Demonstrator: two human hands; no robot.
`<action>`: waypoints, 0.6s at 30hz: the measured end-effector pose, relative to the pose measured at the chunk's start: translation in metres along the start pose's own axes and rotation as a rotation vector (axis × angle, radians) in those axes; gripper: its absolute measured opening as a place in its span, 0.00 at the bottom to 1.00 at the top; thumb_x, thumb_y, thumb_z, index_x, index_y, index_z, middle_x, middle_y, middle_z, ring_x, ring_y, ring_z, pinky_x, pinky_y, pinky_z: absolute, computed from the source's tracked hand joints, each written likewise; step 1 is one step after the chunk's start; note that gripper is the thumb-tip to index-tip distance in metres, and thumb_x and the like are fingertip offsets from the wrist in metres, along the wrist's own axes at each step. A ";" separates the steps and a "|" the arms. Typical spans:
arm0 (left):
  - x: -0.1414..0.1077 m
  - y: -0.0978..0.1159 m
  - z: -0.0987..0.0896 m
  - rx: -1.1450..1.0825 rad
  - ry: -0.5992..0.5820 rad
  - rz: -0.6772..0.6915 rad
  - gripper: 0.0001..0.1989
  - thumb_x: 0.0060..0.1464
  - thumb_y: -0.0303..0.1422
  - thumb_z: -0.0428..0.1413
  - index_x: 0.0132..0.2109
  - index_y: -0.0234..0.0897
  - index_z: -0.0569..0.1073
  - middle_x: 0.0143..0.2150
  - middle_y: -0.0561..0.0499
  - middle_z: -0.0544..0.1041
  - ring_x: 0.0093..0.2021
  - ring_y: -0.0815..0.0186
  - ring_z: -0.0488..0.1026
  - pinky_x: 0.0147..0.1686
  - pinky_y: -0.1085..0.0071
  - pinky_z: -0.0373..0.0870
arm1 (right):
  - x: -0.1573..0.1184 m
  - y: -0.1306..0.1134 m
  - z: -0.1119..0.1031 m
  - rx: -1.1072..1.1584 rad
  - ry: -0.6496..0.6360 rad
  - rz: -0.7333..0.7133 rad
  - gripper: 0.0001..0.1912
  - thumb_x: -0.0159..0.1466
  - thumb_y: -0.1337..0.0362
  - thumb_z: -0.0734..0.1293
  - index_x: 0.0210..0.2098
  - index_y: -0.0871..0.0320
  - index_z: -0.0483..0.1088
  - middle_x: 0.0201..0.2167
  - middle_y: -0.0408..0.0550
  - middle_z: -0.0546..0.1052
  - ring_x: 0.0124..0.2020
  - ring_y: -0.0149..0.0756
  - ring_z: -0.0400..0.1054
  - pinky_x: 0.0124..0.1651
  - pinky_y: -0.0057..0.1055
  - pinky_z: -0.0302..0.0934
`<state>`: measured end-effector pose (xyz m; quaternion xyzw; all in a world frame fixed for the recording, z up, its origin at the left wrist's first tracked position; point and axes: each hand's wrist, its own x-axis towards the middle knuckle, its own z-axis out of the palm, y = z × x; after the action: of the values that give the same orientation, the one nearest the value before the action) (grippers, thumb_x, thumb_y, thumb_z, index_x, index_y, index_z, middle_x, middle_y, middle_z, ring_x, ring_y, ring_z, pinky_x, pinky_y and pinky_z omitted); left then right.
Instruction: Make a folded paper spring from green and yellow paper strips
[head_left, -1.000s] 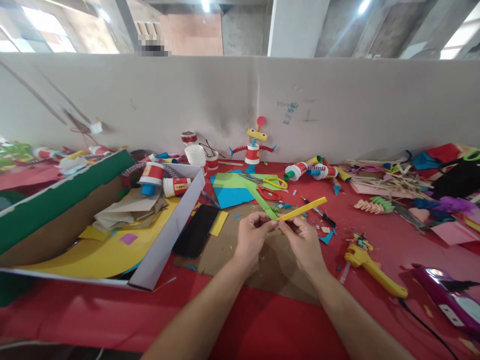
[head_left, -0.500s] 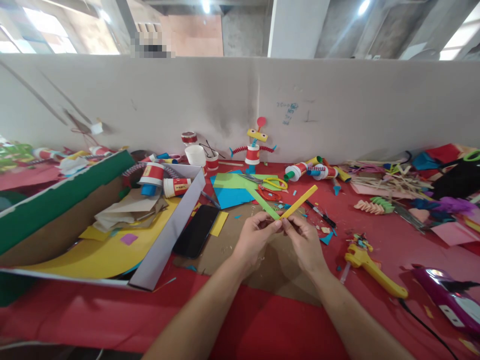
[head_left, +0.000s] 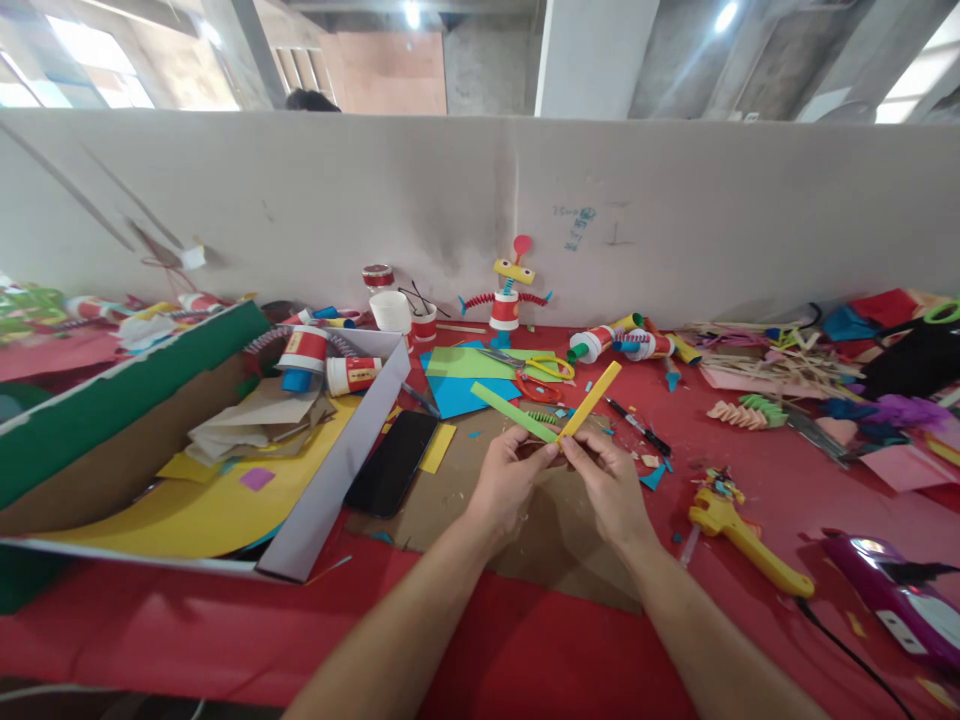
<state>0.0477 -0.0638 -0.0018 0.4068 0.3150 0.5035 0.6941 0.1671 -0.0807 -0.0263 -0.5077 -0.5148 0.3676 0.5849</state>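
My left hand (head_left: 514, 477) pinches the near end of a green paper strip (head_left: 514, 410). The near end of a yellow paper strip (head_left: 594, 398) is pinched in my right hand (head_left: 609, 485). Both strips meet between my fingertips and spread apart in a V, green to the left and yellow to the right. The joint itself is partly hidden by my thumbs. Below my hands lies a brown cardboard sheet (head_left: 450, 510). Just beyond the strips are a small folded green piece (head_left: 541, 417) and yellow-handled scissors (head_left: 551, 367).
A box (head_left: 337, 470) with paper and cup figures stands left, beside a black phone (head_left: 394, 462). A paper-cup figure (head_left: 505, 310) stands by the wall. A yellow glue gun (head_left: 750, 540) and purple power strip (head_left: 892, 595) lie right, near craft scraps (head_left: 787, 360).
The green strip has swung down to the left and the yellow strip stands slightly steeper, so the V is wider. The small folded green piece now shows behind them.
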 end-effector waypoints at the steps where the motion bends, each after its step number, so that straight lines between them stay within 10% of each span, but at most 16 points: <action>1: 0.000 0.000 0.000 -0.001 0.003 -0.006 0.12 0.41 0.31 0.62 0.36 0.32 0.76 0.34 0.46 0.78 0.34 0.64 0.74 0.41 0.66 0.69 | 0.000 0.000 0.000 -0.002 0.008 0.000 0.09 0.59 0.58 0.64 0.31 0.57 0.72 0.31 0.46 0.74 0.33 0.35 0.67 0.36 0.31 0.61; 18: 0.011 -0.003 -0.013 -0.254 0.073 -0.216 0.06 0.40 0.24 0.61 0.30 0.33 0.73 0.26 0.54 0.72 0.24 0.77 0.68 0.24 0.81 0.65 | -0.002 -0.002 0.003 -0.223 0.042 -0.163 0.13 0.55 0.59 0.68 0.40 0.55 0.71 0.35 0.47 0.75 0.33 0.34 0.68 0.34 0.30 0.62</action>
<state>0.0414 -0.0502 -0.0110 0.2609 0.3156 0.4761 0.7782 0.1636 -0.0819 -0.0247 -0.5335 -0.5799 0.2486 0.5633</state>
